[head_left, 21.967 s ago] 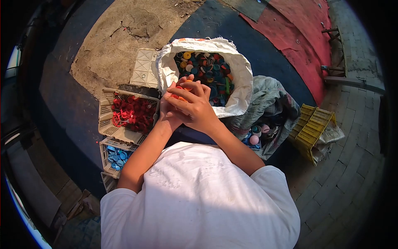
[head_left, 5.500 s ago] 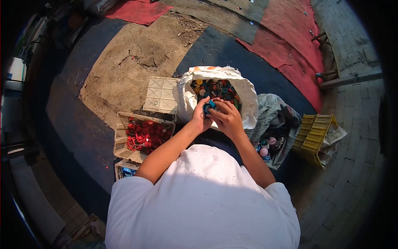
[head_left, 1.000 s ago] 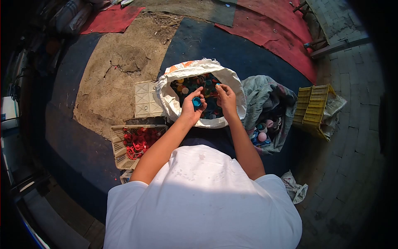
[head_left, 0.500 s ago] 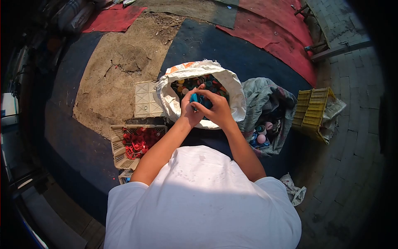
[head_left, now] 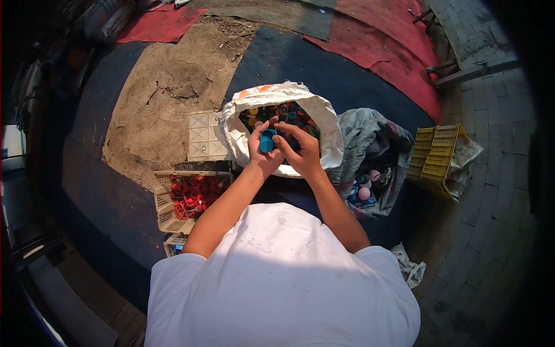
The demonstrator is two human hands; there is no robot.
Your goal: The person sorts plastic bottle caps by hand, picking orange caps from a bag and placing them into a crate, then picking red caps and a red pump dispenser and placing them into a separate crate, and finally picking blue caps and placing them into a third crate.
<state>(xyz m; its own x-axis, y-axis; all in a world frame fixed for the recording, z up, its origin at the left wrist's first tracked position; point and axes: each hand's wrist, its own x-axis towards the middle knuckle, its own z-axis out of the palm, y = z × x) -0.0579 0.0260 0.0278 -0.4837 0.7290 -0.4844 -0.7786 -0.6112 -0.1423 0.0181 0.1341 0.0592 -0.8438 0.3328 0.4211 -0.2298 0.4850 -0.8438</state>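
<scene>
Blue plastic caps (head_left: 266, 141), two round shapes close together, lie in my left hand (head_left: 262, 155), whose fingers curl around them. My right hand (head_left: 304, 155) is beside them, its thumb tip at the caps' right edge and its index finger apart from the thumb. Both hands are over the mouth of a white woven sack (head_left: 326, 124) with its rim rolled outward. Inside the sack are many mixed plastic caps (head_left: 287, 111) in yellow, green, orange and other colours, partly covered by my hands.
A beige crate (head_left: 165, 202) of red plastic pieces (head_left: 193, 196) stands left, with a smaller crate (head_left: 173, 243) below it. A flat cream crate (head_left: 203, 136) lies beside the sack. To the right are a grey-green sack (head_left: 361, 127) with pink and white items and a yellow crate (head_left: 436, 151).
The blue caps now face up more openly in my left hand. My right hand's fingers have spread and drawn slightly off them, thumb still at their edge.
</scene>
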